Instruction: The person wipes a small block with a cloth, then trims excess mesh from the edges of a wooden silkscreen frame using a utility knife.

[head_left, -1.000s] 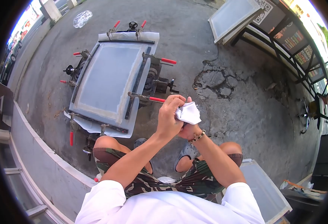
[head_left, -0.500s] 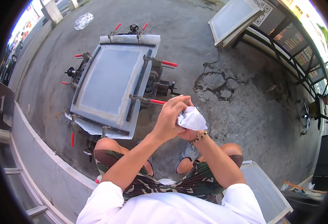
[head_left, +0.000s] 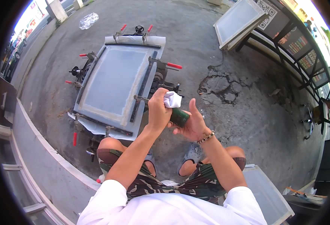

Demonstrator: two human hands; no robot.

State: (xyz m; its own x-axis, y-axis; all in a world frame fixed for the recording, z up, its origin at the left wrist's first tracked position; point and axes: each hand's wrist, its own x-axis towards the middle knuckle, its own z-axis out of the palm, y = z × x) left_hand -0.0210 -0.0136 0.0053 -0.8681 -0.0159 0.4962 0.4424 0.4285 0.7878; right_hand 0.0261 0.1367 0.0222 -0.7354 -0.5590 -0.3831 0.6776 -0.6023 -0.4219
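On our left, the pale, flat screen (head_left: 114, 80) has red-handled clamps (head_left: 174, 65) round its edges, so the clamping looks done. Next, our left grip (head_left: 158, 112) is closed on a bunched white cloth (head_left: 173, 99) and seems to hold the top of a green tube (head_left: 179, 117) too. To the right, our right grip (head_left: 195, 125) is open by the tube's low end. The cloth is not spread out and the tube is not put down, so the hand work looks unfinished.
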